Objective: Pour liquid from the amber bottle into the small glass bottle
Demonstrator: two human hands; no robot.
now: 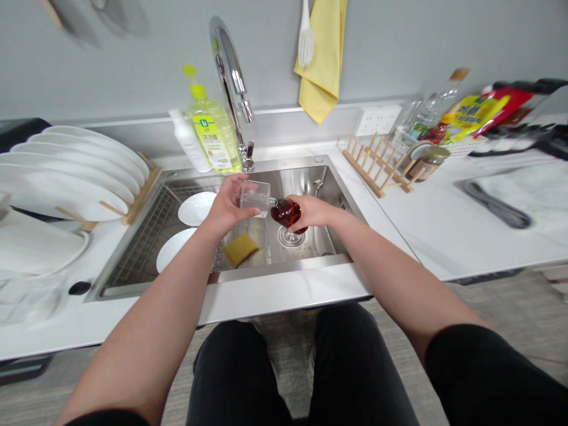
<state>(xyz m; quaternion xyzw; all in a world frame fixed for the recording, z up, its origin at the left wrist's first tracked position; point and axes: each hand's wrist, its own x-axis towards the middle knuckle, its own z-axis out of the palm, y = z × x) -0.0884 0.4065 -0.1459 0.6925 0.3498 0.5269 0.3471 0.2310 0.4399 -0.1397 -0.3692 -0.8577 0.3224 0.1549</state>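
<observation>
One view, worn on the head. Looks from above the wearer's own legs, forward and down: legs at bottom edge, sink around mid-frame, wall across the top. Forearms run up from the lower corners; left hand and right hand near centre, close range, seen from behind and above. Field wide: plates cut by left edge, counter running off right. Counter's front edge slants, lower at left. Right side blurred.
</observation>
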